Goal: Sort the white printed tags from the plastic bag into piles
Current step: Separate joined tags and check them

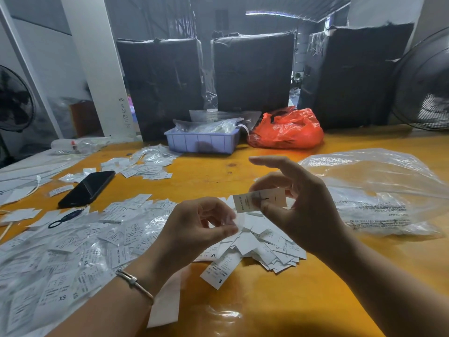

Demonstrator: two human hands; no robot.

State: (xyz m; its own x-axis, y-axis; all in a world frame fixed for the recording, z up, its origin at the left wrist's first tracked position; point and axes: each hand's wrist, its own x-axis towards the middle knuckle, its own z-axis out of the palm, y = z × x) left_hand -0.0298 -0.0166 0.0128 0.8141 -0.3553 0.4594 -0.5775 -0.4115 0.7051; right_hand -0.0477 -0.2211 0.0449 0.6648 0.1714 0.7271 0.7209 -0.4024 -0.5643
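Note:
My right hand (301, 210) pinches a white printed tag (245, 203) between thumb and forefinger, raised over the table. My left hand (194, 227) is just below and left of it, its fingertips closed on the edge of a small clear or white piece (239, 221). Under both hands lies a heap of loose white tags (262, 244) marked S and XL. A wide spread of tags in clear sleeves (73, 251) covers the table's left. The large clear plastic bag (379, 190) with printed text lies to the right.
A black phone (87, 188) lies left of centre, a black ring (58, 222) near it. At the back stand a lilac tray (201, 142) of bagged tags and a red plastic bag (286, 130). Dark wrapped boxes (252, 74) and fans line the far edge of the yellow table (267, 300).

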